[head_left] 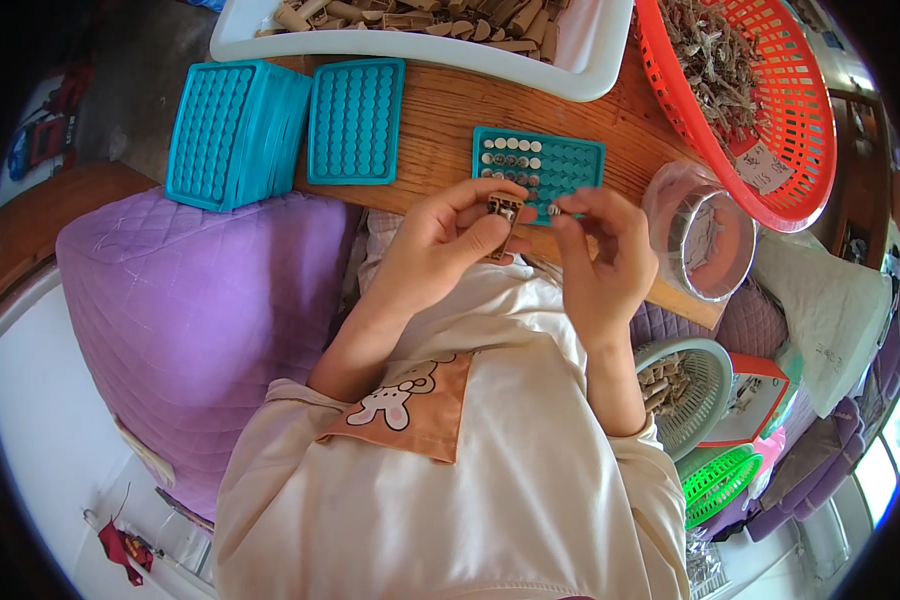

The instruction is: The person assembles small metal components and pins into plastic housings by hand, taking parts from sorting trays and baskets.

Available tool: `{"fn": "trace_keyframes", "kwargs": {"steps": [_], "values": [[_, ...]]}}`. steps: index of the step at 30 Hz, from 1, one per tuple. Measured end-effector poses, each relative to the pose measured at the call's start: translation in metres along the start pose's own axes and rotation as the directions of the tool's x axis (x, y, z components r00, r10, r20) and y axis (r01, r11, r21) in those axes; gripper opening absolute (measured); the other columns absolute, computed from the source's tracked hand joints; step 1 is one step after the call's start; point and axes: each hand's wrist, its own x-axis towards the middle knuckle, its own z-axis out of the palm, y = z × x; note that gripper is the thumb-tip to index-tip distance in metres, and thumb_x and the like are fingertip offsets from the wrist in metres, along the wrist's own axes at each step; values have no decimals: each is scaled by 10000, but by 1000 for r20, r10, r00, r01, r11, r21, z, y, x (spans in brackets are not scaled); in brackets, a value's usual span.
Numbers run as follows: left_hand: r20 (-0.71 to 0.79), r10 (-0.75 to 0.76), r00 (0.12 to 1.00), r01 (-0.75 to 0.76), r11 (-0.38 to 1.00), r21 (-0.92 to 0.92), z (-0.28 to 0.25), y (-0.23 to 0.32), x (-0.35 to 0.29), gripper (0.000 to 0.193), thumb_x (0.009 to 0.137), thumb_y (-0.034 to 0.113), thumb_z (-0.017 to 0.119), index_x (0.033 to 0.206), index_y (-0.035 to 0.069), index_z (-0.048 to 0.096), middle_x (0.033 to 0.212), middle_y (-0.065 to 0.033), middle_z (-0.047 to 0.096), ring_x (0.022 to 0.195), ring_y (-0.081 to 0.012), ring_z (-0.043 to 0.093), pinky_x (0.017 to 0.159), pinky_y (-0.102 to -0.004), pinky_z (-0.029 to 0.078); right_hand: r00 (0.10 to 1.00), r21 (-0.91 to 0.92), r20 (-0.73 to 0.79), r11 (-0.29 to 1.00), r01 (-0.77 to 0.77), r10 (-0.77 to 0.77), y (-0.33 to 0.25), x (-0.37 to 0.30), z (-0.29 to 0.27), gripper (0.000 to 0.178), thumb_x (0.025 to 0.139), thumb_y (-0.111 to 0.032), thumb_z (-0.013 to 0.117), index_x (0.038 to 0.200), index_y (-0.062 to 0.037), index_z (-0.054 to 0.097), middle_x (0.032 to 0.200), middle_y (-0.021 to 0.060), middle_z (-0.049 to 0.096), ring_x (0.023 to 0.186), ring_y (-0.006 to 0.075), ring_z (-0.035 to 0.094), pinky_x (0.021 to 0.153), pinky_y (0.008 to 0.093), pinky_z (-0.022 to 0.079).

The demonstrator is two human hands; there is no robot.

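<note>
My left hand (pixel 445 240) is closed around a small brown block-like piece (pixel 506 208) with an opening facing up and something pale and dark inside it. To its right, my right hand (pixel 610 255) pinches a small round silvery piece (pixel 555 211) between thumb and forefinger, a little apart from the brown piece. Just beyond both hands lies a teal tray (pixel 582 160) with rows of round hollows. White discs (pixel 513 144) and several grey, metallic-looking round pieces (pixel 511 160) sit in its left part. My fingers partly hide the tray's near edge.
A stack of teal trays (pixel 232 135) and another teal tray (pixel 356 120) occupy the table's left. Behind stands a white bin (pixel 410 43) of brown half-round pieces. At right are a red basket (pixel 820 130), a clear round tub (pixel 705 250), and grey (pixel 710 400) and green (pixel 720 485) baskets.
</note>
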Motion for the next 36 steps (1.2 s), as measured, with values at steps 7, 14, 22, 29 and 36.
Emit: {"fn": "trace_keyframes", "kwargs": {"steps": [7, 14, 22, 29, 36], "values": [[64, 68, 996, -73, 994, 81, 9, -4, 0, 284, 848, 76, 487, 1116, -11, 450, 872, -51, 575, 762, -88, 555, 674, -215, 473, 927, -75, -23, 925, 372, -375, 3, 0, 10, 238, 611, 110, 611, 803, -11, 537, 739, 85, 570, 674, 223, 577, 558, 278, 468], [-6, 84, 996, -78, 949, 305, 11, -12, 2, 287, 833, 82, 509, 1103, -7, 475, 825, -46, 581, 724, -78, 547, 614, -224, 464, 952, -184, 216, 949, 256, -216, -5, 6, -4, 196, 632, 92, 576, 787, -20, 533, 707, 95, 561, 655, 254, 554, 562, 315, 456], [187, 43, 981, -180, 544, 819, 16, 19, -2, 318, 742, 72, 582, 1052, 30, 524, 692, -74, 582, 638, -137, 574, 578, -256, 439, 744, -322, 644, 945, 54, 177, -29, 49, -26, 371, 599, 27, 612, 944, -23, 488, 871, 125, 488, 756, 254, 546, 625, 317, 457], [243, -18, 970, -18, 990, 143, -8, 17, -6, 232, 826, 55, 477, 1052, -2, 484, 896, -81, 567, 772, -117, 550, 717, -252, 457, 656, 71, 739, 986, 151, -154, -50, 136, -4, 191, 711, -71, 571, 887, 0, 551, 742, 102, 599, 696, 182, 580, 638, 280, 454], [148, -21, 989, 3, 993, 122, -13, 21, -6, 220, 827, 32, 449, 1042, -3, 480, 917, -64, 544, 844, -103, 534, 760, -241, 456, 796, -613, 602, 674, 413, 60, -37, 230, 32, 254, 778, -164, 509, 975, -8, 547, 930, 190, 569, 884, 310, 540, 750, 382, 436]]}}
